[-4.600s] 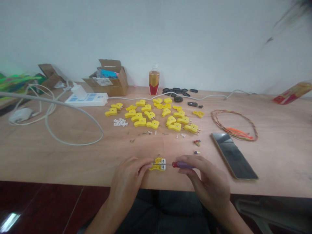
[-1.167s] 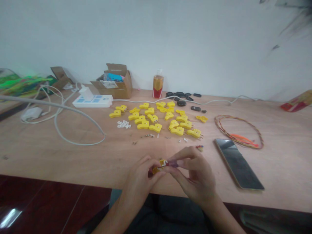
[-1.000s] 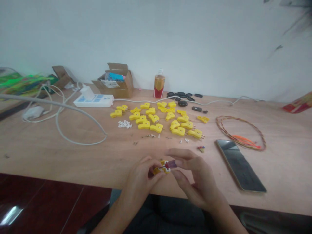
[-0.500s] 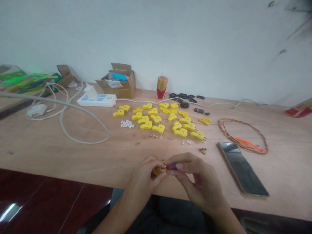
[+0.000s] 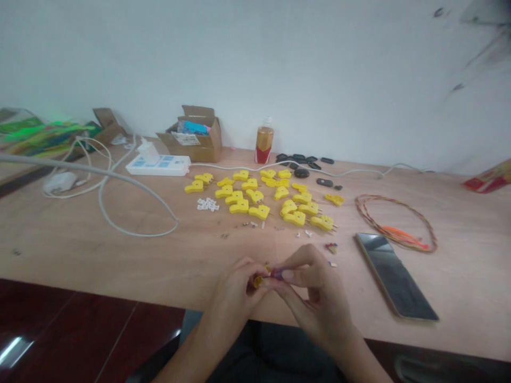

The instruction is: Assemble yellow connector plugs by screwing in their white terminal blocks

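Near the table's front edge, my left hand (image 5: 235,287) is closed around a small yellow plug part (image 5: 258,282), mostly covered by the fingers. My right hand (image 5: 321,284) pinches a small purple piece (image 5: 276,274), possibly a short tool handle, against the yellow part; its tip is hidden. Beyond both hands, several yellow plugs (image 5: 259,212) with metal pins lie spread over the table. White small pieces (image 5: 207,204) form a pile to their left. Tiny metal bits (image 5: 245,224) are scattered between the plugs and my hands. A small red-and-blue piece (image 5: 331,248) lies beyond my right hand.
A phone (image 5: 395,276) and a coil of brown wire (image 5: 431,226) lie at the right. Behind the plugs stand a bottle (image 5: 264,142) and black casings (image 5: 302,158). Left are a power strip (image 5: 159,166), an open cardboard box (image 5: 209,146) and a looping white cable (image 5: 131,233).
My right hand has moved slightly left, closer to my left hand, and the purple piece shows less. A small pale piece beyond my right hand is now more visible.
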`<control>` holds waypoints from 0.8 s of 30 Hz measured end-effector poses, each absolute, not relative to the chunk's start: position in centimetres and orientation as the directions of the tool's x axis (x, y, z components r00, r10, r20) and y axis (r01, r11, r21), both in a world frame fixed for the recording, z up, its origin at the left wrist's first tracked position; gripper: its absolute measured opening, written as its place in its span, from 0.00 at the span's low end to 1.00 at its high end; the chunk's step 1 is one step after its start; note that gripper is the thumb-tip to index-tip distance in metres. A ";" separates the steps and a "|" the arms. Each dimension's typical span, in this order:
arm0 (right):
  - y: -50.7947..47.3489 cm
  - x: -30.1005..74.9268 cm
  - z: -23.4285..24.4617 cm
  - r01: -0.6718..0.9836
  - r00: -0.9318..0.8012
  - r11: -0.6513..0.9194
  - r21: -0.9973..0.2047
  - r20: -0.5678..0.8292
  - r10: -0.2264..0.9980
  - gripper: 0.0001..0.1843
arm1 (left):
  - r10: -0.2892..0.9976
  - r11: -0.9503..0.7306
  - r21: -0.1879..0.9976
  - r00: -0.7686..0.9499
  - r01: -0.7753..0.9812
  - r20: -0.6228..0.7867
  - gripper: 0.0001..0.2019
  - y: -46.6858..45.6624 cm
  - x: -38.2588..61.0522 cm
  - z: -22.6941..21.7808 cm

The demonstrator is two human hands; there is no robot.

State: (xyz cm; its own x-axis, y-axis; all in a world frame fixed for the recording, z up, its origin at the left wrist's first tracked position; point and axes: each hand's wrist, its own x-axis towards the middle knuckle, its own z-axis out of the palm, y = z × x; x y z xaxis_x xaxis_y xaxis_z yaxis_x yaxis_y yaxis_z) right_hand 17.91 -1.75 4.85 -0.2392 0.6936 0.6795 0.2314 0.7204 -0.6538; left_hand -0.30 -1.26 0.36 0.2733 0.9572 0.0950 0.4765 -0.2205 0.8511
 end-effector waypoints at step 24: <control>-1.4 18.5 3.8 0.223 -0.221 0.651 -0.725 0.613 0.758 0.15 | 0.974 -0.158 0.811 0.226 0.563 0.033 0.07 -1.6 0.0 0.9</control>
State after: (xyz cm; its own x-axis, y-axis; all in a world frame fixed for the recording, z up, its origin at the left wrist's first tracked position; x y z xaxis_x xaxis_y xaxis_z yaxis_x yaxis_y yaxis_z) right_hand 18.48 -1.36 3.84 -0.2210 0.7584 0.6132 0.2230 0.6514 -0.7253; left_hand -0.03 -1.63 0.91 0.2261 0.9735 0.0330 0.5632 -0.1583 0.8110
